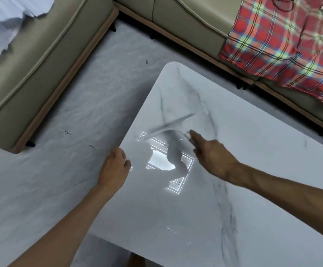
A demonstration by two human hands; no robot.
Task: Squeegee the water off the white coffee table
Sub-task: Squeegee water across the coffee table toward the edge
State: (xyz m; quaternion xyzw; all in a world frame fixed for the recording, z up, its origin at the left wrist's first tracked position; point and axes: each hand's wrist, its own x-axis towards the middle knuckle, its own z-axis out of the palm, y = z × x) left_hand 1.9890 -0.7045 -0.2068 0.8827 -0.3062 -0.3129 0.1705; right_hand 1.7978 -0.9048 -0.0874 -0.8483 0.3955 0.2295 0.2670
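The white marble-veined coffee table (243, 170) fills the right and lower part of the view, with one rounded corner at the far end. A ceiling light reflects in its glossy top near the left edge. My left hand (114, 166) grips the table's left edge, thumb on top. My right hand (212, 157) reaches over the top from the right and holds a pale squeegee (170, 125). The squeegee is smeared by motion blur, its blade lying slantwise on the surface just beyond the reflection. The grip itself is blurred.
A beige sofa (41, 64) wraps around the left and far sides. A red plaid cloth (284, 43) lies on the sofa at the upper right. Pale fabric (0, 26) lies on the left seat. Grey marble floor (99, 93) separates sofa and table.
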